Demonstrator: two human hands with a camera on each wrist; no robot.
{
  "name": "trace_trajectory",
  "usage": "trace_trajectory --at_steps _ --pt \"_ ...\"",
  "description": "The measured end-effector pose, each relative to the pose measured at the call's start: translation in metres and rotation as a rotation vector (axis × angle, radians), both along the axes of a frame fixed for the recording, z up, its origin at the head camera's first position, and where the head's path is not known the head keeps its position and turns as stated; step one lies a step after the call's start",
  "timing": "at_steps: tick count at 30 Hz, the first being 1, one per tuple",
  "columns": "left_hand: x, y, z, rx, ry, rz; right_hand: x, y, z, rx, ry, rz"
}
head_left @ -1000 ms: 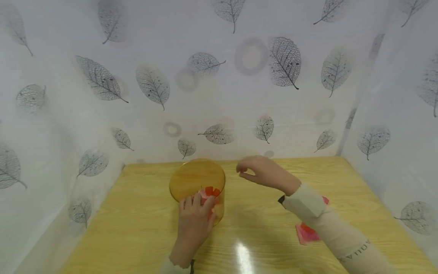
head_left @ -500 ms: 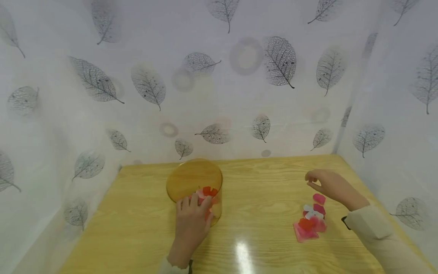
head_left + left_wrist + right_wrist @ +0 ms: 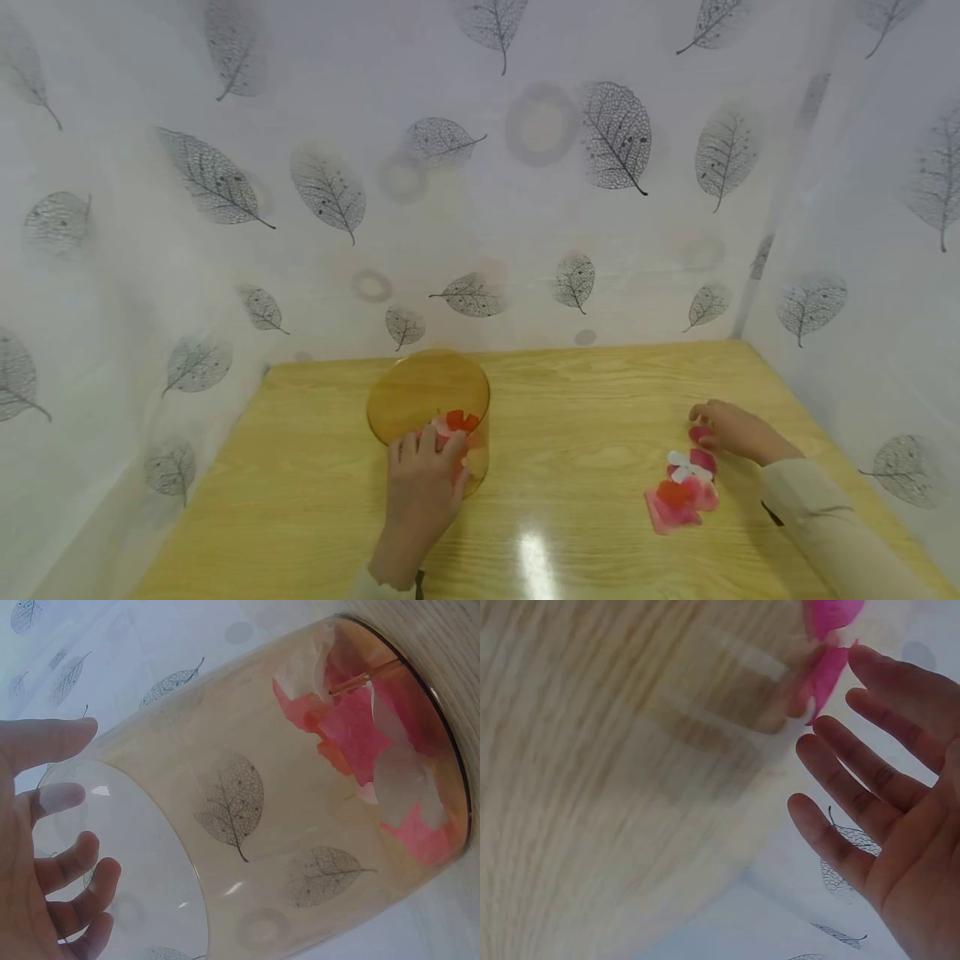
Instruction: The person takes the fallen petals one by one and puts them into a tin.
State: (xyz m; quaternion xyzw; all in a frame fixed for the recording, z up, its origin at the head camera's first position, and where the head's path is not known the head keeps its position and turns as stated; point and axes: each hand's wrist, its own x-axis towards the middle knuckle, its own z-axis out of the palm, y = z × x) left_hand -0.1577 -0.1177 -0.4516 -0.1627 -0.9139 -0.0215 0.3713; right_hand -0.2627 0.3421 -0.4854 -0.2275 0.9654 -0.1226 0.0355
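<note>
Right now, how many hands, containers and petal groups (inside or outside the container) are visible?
Bare left hand, bare right hand: 2
Amber transparent cylindrical container: 1
Pink, orange, white petal group inside and petal group outside: 2
Total: 5

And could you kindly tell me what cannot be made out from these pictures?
- Head view: part of the amber container, hidden by the left hand.
- Left wrist view: part of the same amber container, cut off by the bottom edge.
- Right wrist view: the full shape of the uppermost pink petal, cut off by the top edge.
</note>
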Motion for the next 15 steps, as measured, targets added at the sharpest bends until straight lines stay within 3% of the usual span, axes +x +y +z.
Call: trace_trajectory --at_steps 11,15 --pt "0.0004 0.0005 0.0000 0.010 0.003 -0.007 -0.0023 0.0074 -0.0105 -0.049 -0.011 -0.025" --pt "0.0008 0.0008 0.0009 0.013 -0.005 -0.004 -0.0054 0.0029 -0.0059 -0.037 0.040 -0.037"
